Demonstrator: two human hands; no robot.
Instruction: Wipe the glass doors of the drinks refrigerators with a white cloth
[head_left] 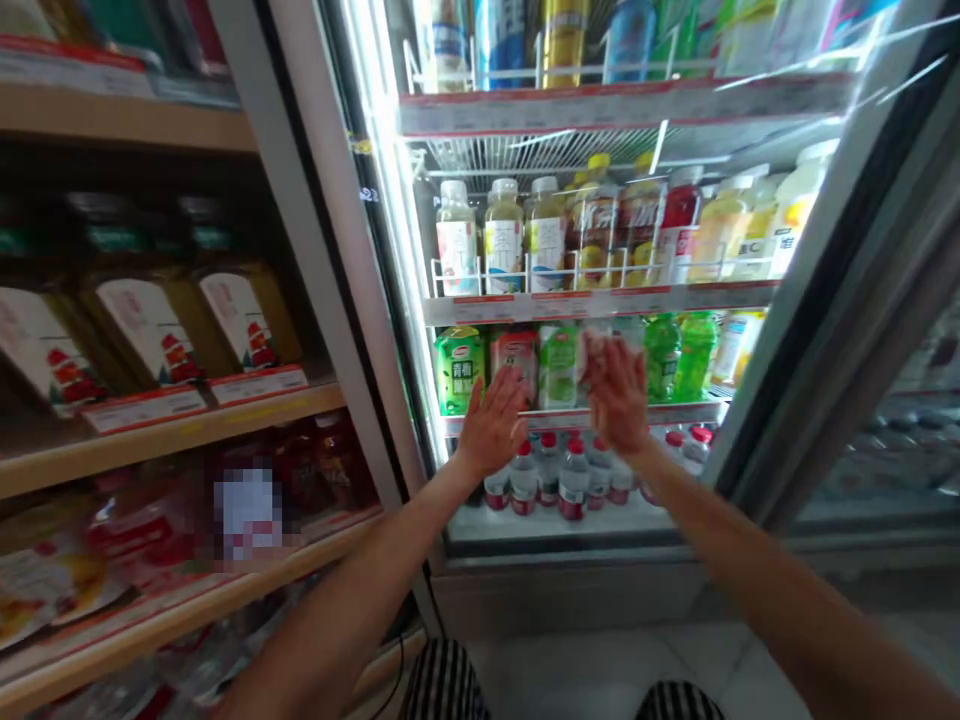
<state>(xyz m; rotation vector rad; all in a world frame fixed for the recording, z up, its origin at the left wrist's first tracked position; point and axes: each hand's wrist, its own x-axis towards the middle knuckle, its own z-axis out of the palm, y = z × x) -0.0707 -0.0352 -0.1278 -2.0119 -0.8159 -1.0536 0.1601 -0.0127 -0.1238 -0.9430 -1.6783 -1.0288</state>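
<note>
Both of my arms reach forward to the lit drinks fridge. My left hand [493, 420] has its fingers stretched out and is empty, in front of a red-labelled drink [515, 358] on the third shelf. Beside that drink stand a green-labelled bottle [460, 370] and a paler green bottle [559, 366]. My right hand [616, 392] is also held up with fingers extended, slightly blurred, and no object shows in it. It partly hides the shelf contents near a green bottle [661, 358]. Whether either hand touches a bottle, I cannot tell.
Small red-capped water bottles [574, 480] stand on the fridge floor. Juice and tea bottles [504, 235] line the shelf above, behind a wire rail. A dark door frame [817, 290] borders the right. Wooden shelves [172, 430] with large bottles [240, 310] stand at left.
</note>
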